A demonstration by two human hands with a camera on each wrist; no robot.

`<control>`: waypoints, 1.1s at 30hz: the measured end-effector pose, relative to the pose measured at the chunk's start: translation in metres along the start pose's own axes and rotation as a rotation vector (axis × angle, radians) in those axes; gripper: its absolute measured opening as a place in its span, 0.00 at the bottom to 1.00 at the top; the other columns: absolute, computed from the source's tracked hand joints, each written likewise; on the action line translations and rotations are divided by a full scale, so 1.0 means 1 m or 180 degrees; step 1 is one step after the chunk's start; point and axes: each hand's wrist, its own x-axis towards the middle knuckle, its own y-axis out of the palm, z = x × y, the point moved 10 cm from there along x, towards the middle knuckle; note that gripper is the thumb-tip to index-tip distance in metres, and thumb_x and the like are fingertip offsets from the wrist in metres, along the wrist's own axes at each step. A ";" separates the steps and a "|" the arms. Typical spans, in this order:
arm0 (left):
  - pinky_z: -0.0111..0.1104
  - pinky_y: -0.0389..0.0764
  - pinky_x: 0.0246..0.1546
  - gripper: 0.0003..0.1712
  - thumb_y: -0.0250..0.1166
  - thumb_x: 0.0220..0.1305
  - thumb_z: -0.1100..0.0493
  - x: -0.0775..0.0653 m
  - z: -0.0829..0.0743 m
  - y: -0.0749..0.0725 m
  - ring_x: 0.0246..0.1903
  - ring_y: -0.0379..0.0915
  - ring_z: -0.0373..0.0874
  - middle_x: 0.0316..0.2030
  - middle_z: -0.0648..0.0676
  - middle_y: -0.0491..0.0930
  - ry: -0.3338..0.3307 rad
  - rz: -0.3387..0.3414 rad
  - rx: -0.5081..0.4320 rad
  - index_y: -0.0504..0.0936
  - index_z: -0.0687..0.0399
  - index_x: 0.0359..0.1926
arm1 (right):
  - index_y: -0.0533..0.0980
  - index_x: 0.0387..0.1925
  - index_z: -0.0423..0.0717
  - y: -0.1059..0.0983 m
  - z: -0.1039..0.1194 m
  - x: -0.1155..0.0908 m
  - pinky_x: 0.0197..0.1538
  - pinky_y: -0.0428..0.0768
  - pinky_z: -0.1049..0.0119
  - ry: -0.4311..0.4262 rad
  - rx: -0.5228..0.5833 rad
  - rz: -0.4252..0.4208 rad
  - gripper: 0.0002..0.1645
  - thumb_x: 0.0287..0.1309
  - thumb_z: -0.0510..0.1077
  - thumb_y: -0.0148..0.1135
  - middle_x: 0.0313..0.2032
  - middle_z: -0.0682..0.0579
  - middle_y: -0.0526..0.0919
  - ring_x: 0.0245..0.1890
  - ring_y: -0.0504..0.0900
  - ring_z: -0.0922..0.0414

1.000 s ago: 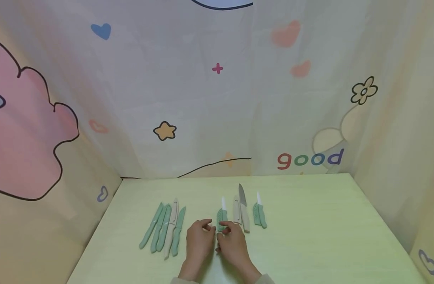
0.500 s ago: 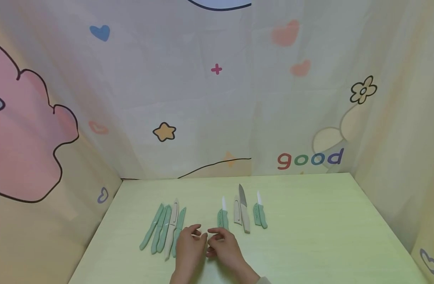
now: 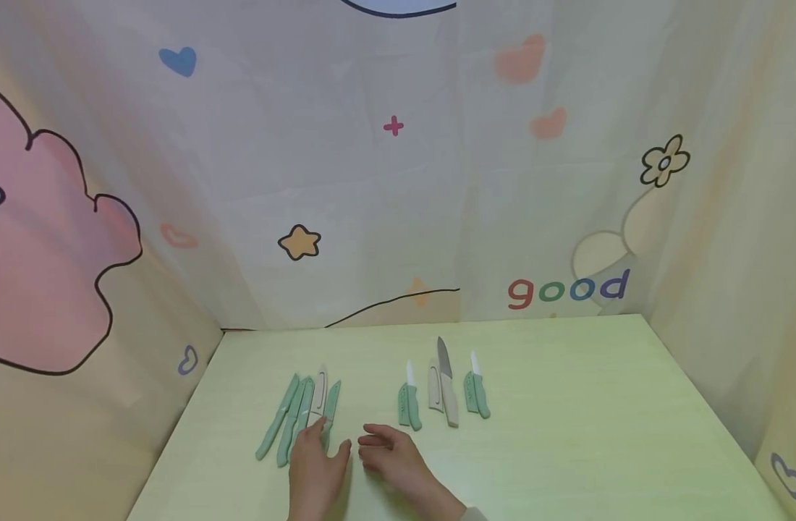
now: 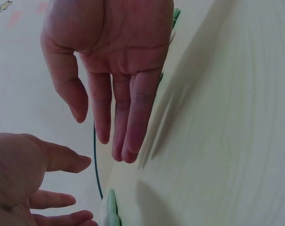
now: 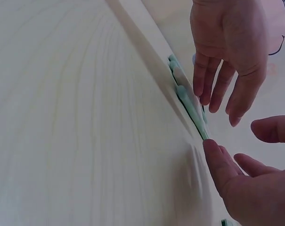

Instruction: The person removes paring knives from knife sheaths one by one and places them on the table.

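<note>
My left hand [image 3: 316,463] hangs with fingers extended over the left knife group. It overlaps handles of a beige knife [image 3: 319,394] and several green knives [image 3: 277,420], all lying with blades covered. In the left wrist view my left hand [image 4: 20,179] shows nothing between thumb and fingers. My right hand [image 3: 394,456], fingers loosely bent and holding nothing, hovers just to its right. Right of centre lie a green paring knife [image 3: 414,405] beside its green sheath [image 3: 403,405], and a larger beige-handled knife [image 3: 447,394] beside its beige sheath [image 3: 435,387].
Farther right, another small green knife [image 3: 479,394] lies by its sheath [image 3: 470,394]. The pale wooden table [image 3: 593,420] ends at a printed curtain [image 3: 372,181] behind, with curtain on both sides too.
Both hands have shifted left and drawn apart from nearly touching fingertips. My left hand has moved over the left knife group and spread its fingers. The knives have stayed in place.
</note>
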 end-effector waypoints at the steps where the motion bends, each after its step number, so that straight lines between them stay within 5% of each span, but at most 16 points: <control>1: 0.60 0.73 0.51 0.35 0.70 0.55 0.56 -0.001 0.000 -0.001 0.53 0.66 0.64 0.52 0.70 0.73 -0.0006 0.0015 -0.0016 0.71 0.68 0.60 | 0.69 0.61 0.32 0.003 0.000 0.000 0.49 0.84 0.57 0.0003 -0.0008 0.0042 0.29 0.58 0.36 0.61 0.51 0.37 0.80 0.47 0.80 0.50; 13: 0.60 0.66 0.60 0.34 0.63 0.61 0.61 -0.004 0.004 0.006 0.60 0.59 0.65 0.60 0.74 0.68 0.0025 0.0353 -0.0092 0.63 0.72 0.66 | 0.64 0.64 0.28 0.039 -0.004 0.007 0.62 0.73 0.47 0.0036 0.0112 0.0347 0.33 0.56 0.32 0.58 0.58 0.34 0.74 0.57 0.72 0.49; 26: 0.59 0.74 0.52 0.32 0.61 0.64 0.61 -0.005 0.003 0.005 0.55 0.67 0.65 0.56 0.74 0.72 0.0103 0.0279 0.0021 0.64 0.72 0.65 | 0.60 0.65 0.25 0.049 -0.009 0.004 0.64 0.70 0.48 0.0253 0.0308 0.0481 0.38 0.49 0.27 0.54 0.62 0.33 0.70 0.59 0.70 0.50; 33: 0.58 0.73 0.55 0.31 0.62 0.63 0.62 -0.004 0.005 0.014 0.56 0.66 0.64 0.57 0.73 0.71 -0.0039 0.0490 0.0119 0.66 0.73 0.63 | 0.63 0.65 0.28 0.047 -0.010 0.004 0.62 0.73 0.49 0.0292 0.0120 0.0450 0.39 0.46 0.27 0.54 0.60 0.37 0.73 0.57 0.72 0.51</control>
